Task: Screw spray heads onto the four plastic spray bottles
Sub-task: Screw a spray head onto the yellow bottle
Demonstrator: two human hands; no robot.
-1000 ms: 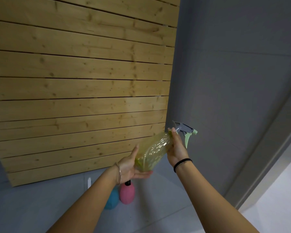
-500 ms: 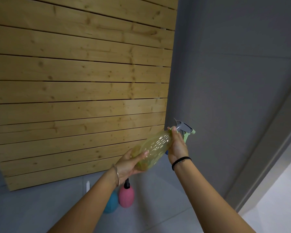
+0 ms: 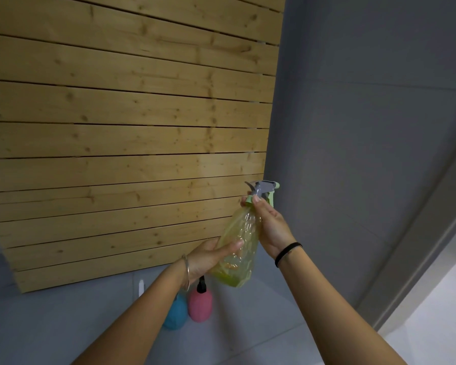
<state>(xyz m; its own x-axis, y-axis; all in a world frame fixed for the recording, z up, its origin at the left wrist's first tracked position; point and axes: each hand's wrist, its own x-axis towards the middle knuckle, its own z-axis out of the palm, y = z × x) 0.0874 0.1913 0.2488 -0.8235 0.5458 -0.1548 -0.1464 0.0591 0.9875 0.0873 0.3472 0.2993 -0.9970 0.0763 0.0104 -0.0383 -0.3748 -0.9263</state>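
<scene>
I hold a clear yellow-green spray bottle [image 3: 238, 248] in the air, almost upright and tilted a little to the right. My left hand [image 3: 211, 255] grips its lower body. My right hand [image 3: 270, 226] lies along its upper side, fingertips on the pale green collar of the grey and green spray head [image 3: 264, 189] that sits on the neck. On the floor below stand a pink bottle [image 3: 200, 304] with a black head and a blue bottle [image 3: 175, 313], partly hidden by my left forearm.
A wooden slatted panel [image 3: 127, 133] leans against the grey wall [image 3: 366, 127] on the left. A small white object [image 3: 141, 287] stands on the grey tiled floor by the panel's foot. A door frame [image 3: 416, 246] runs along the right.
The yellow-green bottle has swung from lying slantwise to nearly upright. My left hand has closed round its lower body, and the spray head has turned.
</scene>
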